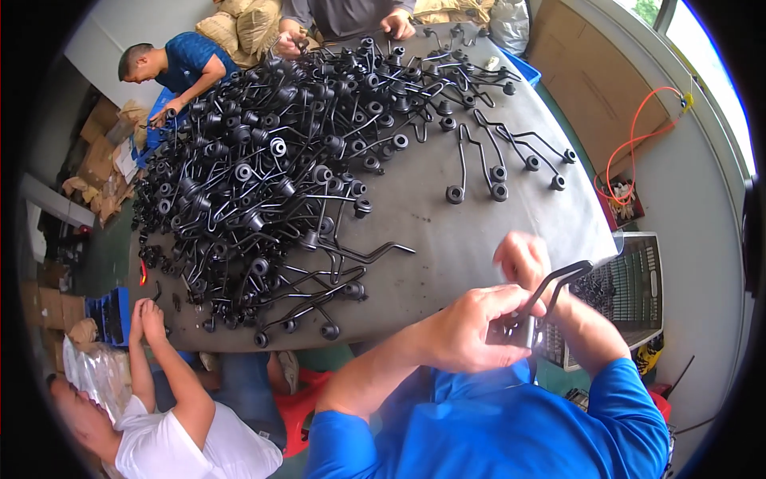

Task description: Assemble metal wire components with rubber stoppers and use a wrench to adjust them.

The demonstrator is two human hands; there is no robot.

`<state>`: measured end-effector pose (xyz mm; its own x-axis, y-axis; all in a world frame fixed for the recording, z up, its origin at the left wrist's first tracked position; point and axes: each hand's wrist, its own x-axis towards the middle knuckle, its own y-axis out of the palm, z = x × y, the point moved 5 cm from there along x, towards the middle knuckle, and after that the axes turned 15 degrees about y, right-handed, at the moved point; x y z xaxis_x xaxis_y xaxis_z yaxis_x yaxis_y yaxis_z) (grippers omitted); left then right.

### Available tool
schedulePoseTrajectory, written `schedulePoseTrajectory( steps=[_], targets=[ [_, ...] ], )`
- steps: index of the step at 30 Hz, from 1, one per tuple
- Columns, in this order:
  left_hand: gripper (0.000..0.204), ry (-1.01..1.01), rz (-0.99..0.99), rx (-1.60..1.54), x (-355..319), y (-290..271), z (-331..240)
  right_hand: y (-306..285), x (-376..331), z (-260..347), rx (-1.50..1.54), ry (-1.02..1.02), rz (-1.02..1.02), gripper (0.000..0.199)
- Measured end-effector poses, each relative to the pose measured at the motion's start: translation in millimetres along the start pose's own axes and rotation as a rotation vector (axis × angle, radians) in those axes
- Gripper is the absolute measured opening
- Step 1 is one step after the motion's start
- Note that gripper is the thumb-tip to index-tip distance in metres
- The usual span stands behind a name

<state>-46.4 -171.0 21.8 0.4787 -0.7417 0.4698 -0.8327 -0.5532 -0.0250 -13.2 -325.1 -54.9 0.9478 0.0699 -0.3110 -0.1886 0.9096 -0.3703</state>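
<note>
In front of my chest, my left hand (471,329) is closed around a bent black metal rod (568,271). The rod folds back on itself, and one grey end points down beside my fingers. My palm hides part of what it grips. Just beyond, my right hand (523,259) is raised over the table's near edge, fingers curled and slightly blurred. Whatever those fingers hold does not show. Across the table lies a big heap of similar bent black rods with round rubber bushings (263,160). Several separate rods with bushings (499,192) rest to the right of the heap.
The grey-topped table (415,263) fills the middle. A plastic crate (650,291) with dark parts stands at right, below an orange hose (632,144). One person in white (187,431) sits at my left; others work at the far left (195,68) and far side (343,17).
</note>
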Motion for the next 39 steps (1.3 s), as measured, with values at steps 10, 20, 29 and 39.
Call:
schedulePoseTrajectory(
  steps=[10,20,29,39],
  targets=[
    [0.032,-0.120,-0.719,0.177,-33.7,-56.2,20.2,-93.6,36.4,-80.6,0.139,0.265,-0.410,0.036],
    [0.042,0.052,-0.583,0.060,40.3,17.0,35.0,-3.8,-37.7,-23.9,0.130,-0.440,-0.265,0.024],
    [0.070,0.582,-0.288,0.655,97.9,1.0,-48.1,-174.8,-107.5,-185.9,0.717,0.050,-1.211,0.018],
    [0.065,0.766,-0.188,1.044,108.3,-41.5,-69.3,-138.1,-180.7,-499.4,1.420,0.811,-0.912,0.023]
  ],
)
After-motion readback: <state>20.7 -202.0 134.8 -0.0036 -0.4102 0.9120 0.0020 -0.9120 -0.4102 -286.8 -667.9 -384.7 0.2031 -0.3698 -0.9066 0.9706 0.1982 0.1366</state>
